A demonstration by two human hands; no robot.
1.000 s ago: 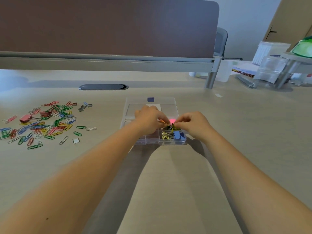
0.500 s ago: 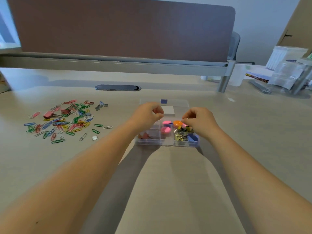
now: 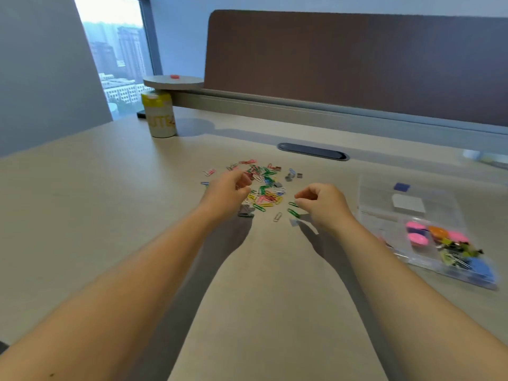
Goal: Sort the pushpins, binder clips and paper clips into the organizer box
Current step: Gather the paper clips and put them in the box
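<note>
I'm at a wide, pale wood-grain desk (image 3: 104, 215) with a brown divider panel (image 3: 357, 61) along its far edge and a window (image 3: 118, 56) looking out on city buildings at the far left. A dark oval cable port (image 3: 313, 151) is set into the desk just this side of the panel. On the far left of the desk stands a white canister with a yellow lid (image 3: 159, 115), tucked partly under a small round grey shelf (image 3: 173, 81) that has something small and red on top. At the right, well apart from both my hands, lies the clear organizer box (image 3: 384, 213) with its lid folded open toward the far side; its near compartments hold pink and orange pushpins (image 3: 417, 237) and, nearer still, a tangle of binder clips (image 3: 461, 257) in yellow-green, black and blue. In the middle of the desk, just beyond my hands, is the loose scatter of coloured paper clips (image 3: 265, 188), green, red, yellow, blue and white, with a few small grey binder clips at its far right fringe and one at its near left. My left hand (image 3: 226, 192) hovers at the left side of that pile with its fingers curled in; whether they pinch anything I cannot tell. My right hand (image 3: 320, 203) hangs at the pile's near right edge, fingers curled with the thumb close to the forefinger, and I see nothing held between them. A single silver paper clip (image 3: 277, 216) lies apart on the near side, between my two wrists.
</note>
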